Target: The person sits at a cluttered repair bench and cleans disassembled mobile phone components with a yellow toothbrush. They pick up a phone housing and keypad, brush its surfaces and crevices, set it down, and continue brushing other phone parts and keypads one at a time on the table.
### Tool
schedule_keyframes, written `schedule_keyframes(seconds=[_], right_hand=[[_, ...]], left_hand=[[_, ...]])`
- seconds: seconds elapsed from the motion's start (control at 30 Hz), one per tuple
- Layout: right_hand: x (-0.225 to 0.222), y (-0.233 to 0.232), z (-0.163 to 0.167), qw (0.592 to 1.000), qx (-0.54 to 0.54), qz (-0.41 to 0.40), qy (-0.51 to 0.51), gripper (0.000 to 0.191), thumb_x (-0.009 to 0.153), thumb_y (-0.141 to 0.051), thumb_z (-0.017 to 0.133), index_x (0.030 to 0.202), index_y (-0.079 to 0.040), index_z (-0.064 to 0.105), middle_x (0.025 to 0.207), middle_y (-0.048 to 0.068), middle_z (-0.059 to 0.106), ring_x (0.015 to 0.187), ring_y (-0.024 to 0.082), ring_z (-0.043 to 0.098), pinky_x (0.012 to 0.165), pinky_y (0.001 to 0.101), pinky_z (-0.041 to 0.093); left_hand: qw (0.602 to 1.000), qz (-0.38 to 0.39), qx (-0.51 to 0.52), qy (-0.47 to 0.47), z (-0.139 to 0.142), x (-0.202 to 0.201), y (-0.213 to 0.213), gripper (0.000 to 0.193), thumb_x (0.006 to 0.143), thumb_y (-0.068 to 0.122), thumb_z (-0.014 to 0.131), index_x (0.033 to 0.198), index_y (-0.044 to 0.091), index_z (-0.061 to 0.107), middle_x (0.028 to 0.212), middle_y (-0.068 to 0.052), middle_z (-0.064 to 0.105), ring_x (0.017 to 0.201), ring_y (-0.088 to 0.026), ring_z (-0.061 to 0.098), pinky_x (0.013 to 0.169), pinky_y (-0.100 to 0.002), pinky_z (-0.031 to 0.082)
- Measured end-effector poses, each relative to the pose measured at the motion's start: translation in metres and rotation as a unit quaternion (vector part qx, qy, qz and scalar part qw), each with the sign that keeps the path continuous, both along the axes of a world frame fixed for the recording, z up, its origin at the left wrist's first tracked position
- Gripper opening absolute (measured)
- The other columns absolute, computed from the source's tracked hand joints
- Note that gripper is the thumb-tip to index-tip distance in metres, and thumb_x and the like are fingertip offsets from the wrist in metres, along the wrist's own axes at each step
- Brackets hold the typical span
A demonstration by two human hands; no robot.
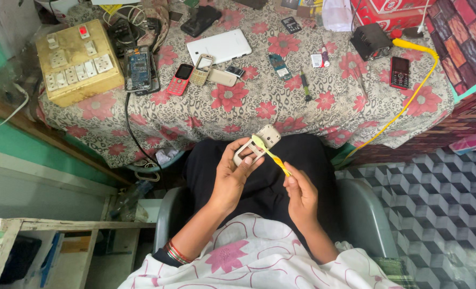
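Phone shell, small, beige plastic (259, 143), sits in the left hand (231, 174), fingers clamped round its sides, held over the lap just below the bench (238, 115) edge. Right hand (301, 197) is just beside it, lower and to the right, its grip pinched shut on a yellow-green plastic toothbrush (270, 155). Brush head rests on the shell's face.

What could go wrong, I think:
- Shell could slip out of the left grip and drop to the floor, as only fingertips hold it and the brush pushes on it.
- Hard rubbing could bend or snap a small part inside, if bristles catch.
- Brush could flick dust up at the face, as it's held close.

Counted, up above the hands on the flowered cloth:
- 1 red keypad phone (180, 78), 1 gold one (201, 69), 1 dark red one (399, 71) far right.
- 1 white tablet (220, 46).
- 1 open phone w/ blue board (138, 70).
- 1 yellow-brown switch board w/ sockets (77, 60), far left.
- 1 yellow cable (409, 96), right side.
- 1 black screwdriver (305, 85).
- 1 toothbrush, 1 shell in hand.
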State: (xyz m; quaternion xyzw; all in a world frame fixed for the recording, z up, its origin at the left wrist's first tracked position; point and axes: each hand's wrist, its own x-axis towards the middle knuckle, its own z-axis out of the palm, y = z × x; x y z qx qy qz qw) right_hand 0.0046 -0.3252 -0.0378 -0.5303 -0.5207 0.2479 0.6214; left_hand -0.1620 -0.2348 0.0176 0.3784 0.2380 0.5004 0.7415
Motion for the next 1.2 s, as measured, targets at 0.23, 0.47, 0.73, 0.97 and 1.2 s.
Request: schedule_keyframes(seconds=[0.23, 0.47, 0.73, 0.97, 1.2], right_hand=[[0.0, 0.0, 0.002, 0.997, -0.03, 0.072, 0.029, 0.032, 0.108, -0.01, 0.053, 0.137, -0.001, 0.064, 0.091, 0.002, 0.057, 0.076, 0.007, 0.051, 0.063, 0.0204, 0.044], [0.002, -0.002, 0.01, 0.988, -0.083, 0.124, -0.032, 0.033, 0.105, -0.013, 0.054, 0.135, -0.003, 0.066, 0.083, 0.003, 0.059, 0.07, 0.008, 0.054, 0.06, 0.0221, 0.047], [0.006, -0.003, 0.017, 0.982, -0.007, 0.154, -0.11, 0.032, 0.106, -0.008, 0.054, 0.135, -0.004, 0.066, 0.085, 0.004, 0.059, 0.074, 0.009, 0.058, 0.066, 0.0224, 0.05], [0.02, 0.0, 0.021, 0.991, -0.035, 0.078, -0.105, 0.031, 0.103, -0.004, 0.055, 0.132, -0.003, 0.067, 0.083, 0.006, 0.061, 0.069, 0.013, 0.056, 0.06, 0.0252, 0.045], [0.022, 0.001, 0.008, 0.984, 0.041, 0.101, -0.14, 0.03, 0.107, -0.006, 0.054, 0.134, -0.002, 0.066, 0.087, 0.003, 0.06, 0.076, 0.008, 0.06, 0.067, 0.0211, 0.049]], left_hand=[[0.997, -0.028, -0.042, -0.058, 0.01, -0.002, 0.002, 0.039, 0.106, 0.016, 0.046, 0.142, 0.002, 0.043, 0.137, -0.02, 0.061, 0.127, -0.027, 0.06, 0.113, -0.044, 0.046], [0.991, -0.026, -0.061, -0.116, 0.015, -0.007, 0.002, 0.047, 0.11, 0.035, 0.038, 0.141, 0.002, 0.045, 0.135, -0.021, 0.06, 0.129, -0.028, 0.057, 0.115, -0.046, 0.045], [0.989, -0.009, -0.037, -0.141, 0.006, -0.013, 0.009, 0.047, 0.107, 0.034, 0.044, 0.142, 0.003, 0.045, 0.134, -0.019, 0.06, 0.127, -0.028, 0.057, 0.116, -0.046, 0.045], [0.987, -0.012, -0.039, -0.156, 0.005, -0.004, 0.012, 0.045, 0.108, 0.033, 0.044, 0.141, 0.003, 0.045, 0.133, -0.019, 0.061, 0.127, -0.028, 0.058, 0.114, -0.045, 0.045], [0.987, 0.006, -0.072, -0.141, 0.01, -0.003, 0.015, 0.039, 0.107, 0.025, 0.046, 0.14, 0.004, 0.048, 0.13, -0.016, 0.062, 0.125, -0.025, 0.059, 0.113, -0.045, 0.046]])
